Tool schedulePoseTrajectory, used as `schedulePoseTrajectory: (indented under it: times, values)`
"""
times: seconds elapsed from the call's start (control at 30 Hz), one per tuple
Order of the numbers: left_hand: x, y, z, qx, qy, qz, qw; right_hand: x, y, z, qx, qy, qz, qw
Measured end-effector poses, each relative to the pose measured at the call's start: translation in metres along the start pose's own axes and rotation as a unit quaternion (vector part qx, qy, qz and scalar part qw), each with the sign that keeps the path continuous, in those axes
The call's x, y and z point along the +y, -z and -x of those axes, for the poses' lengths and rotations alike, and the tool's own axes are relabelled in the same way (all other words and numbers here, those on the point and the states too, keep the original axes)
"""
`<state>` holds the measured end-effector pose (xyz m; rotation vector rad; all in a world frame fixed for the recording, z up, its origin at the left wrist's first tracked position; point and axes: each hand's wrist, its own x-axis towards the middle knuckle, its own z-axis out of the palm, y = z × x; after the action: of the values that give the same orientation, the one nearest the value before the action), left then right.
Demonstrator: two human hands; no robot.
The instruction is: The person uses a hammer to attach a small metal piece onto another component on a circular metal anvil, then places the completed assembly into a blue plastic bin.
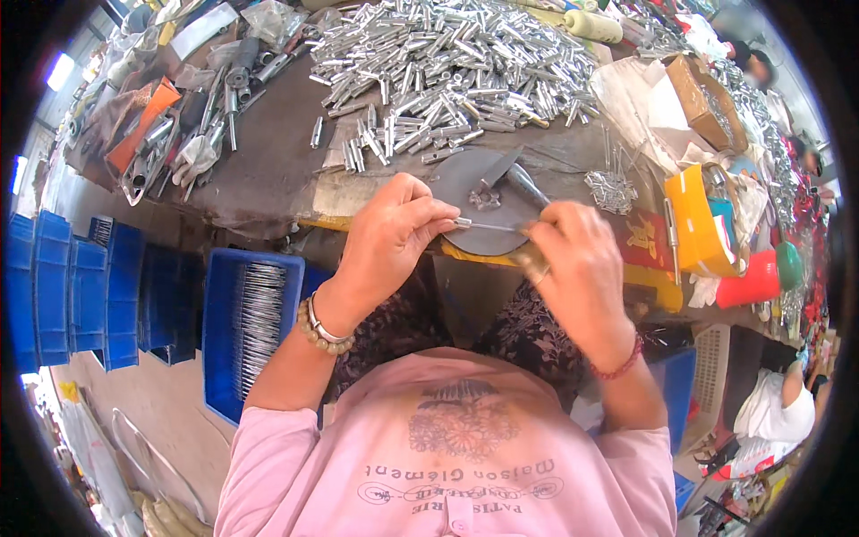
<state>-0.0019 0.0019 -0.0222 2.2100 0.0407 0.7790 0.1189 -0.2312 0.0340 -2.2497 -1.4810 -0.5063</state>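
Just over the near edge of the round grey plate (452,179), my left hand (389,237) pinches a short silver metal sleeve (462,223). My right hand (580,264), slightly blurred, has its fingertips closed around a thin metal rod (499,228). The rod runs leftward to the sleeve; whether its tip sits inside is too small to tell. A hammer (526,183) lies on the plate with a few small metal pieces (484,197) beside it. Beyond the plate spreads a large heap of silver metal sleeves (465,76) on the workbench (279,116).
At my left stands a blue bin (211,336) of thin metal rods, near stacked blue bins (87,286). Small metal pins (612,190) lie right of the plate. Farther right are a yellow box (693,224) and a red container (750,279). Tools (210,121) clutter the bench's left end.
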Motion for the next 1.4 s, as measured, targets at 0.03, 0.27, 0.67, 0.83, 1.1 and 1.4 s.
schedulePoseTrajectory:
  times: [0.03, 0.27, 0.67, 0.83, 1.1, 1.4]
  values:
    - [-0.001, 0.0, 0.0, 0.002, 0.002, 0.011, 1.0, -0.008, -0.002, 0.004, -0.019, -0.008, -0.011, 1.0]
    - [0.02, -0.005, 0.019, 0.086, -0.023, -0.026, 0.996, -0.03, -0.002, 0.022, -0.243, -0.284, -0.35, 0.859]
    - [0.04, -0.013, 0.049, 0.034, 0.368, 0.427, 0.825, -0.056, -0.016, 0.028, -0.265, -0.398, -0.608, 0.634]
    - [0.037, 0.004, 0.061, 0.087, 0.365, 0.433, 0.819, -0.074, -0.03, 0.03, -0.275, -0.343, -0.565, 0.698]
    - [-0.045, 0.073, 0.162, 0.282, 0.401, 0.189, 0.851, -0.032, -0.023, 0.028, -0.107, -0.323, -0.52, 0.784]
    - [-0.162, 0.134, 0.376, 0.48, 0.567, 0.022, 0.669, -0.022, -0.044, 0.033, -0.046, -0.361, -0.511, 0.779]
